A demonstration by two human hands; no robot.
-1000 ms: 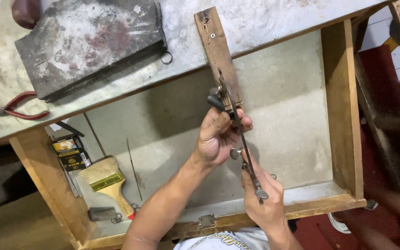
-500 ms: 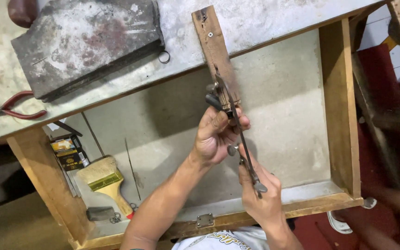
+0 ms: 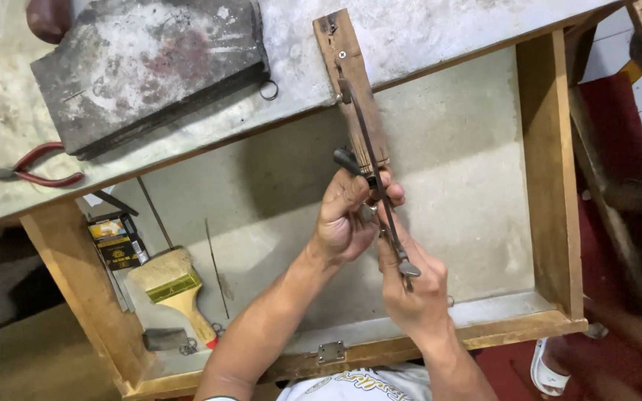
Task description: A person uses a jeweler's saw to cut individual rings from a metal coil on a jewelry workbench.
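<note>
Far left on the desk point(image 3: 425, 30) top, near its front edge: red-handled pliers point(image 3: 27, 172), lying flat. Just right of them, a dark, worn rectangular block point(image 3: 150, 70), dusted white, with a small metal ring point(image 3: 269, 90) touching its right corner. Below the front edge, inside the open wooden drawer point(image 3: 551, 186), left corner: a small dark box with yellow print point(image 3: 117, 241), then a wide paintbrush point(image 3: 172, 286) with pale wooden handle and yellow band, lying flat near the drawer's front wall, with a small grey piece point(image 3: 163, 339) just beside its handle. Thin wire point(image 3: 215, 267) lying on the drawer floor just right of the brush. Further right, projecting from the desk's front edge out over the drawer: a narrow wooden peg point(image 3: 351, 67), screwed on top. Left hand point(image 3: 347, 219) closed around the outer end of the peg, thumb and fingers pinching something small there, too hidden to tell what. Thin metal saw frame point(image 3: 377, 186) running slantwise from the peg down to the right hand point(image 3: 414, 293), which is closed tight on its lower handle end, just beside the left hand and above the drawer's front wall. Small metal hinge plate point(image 3: 331, 351) on that front wall, below both forearms. Right wall of the drawer well apart from the hands
</note>
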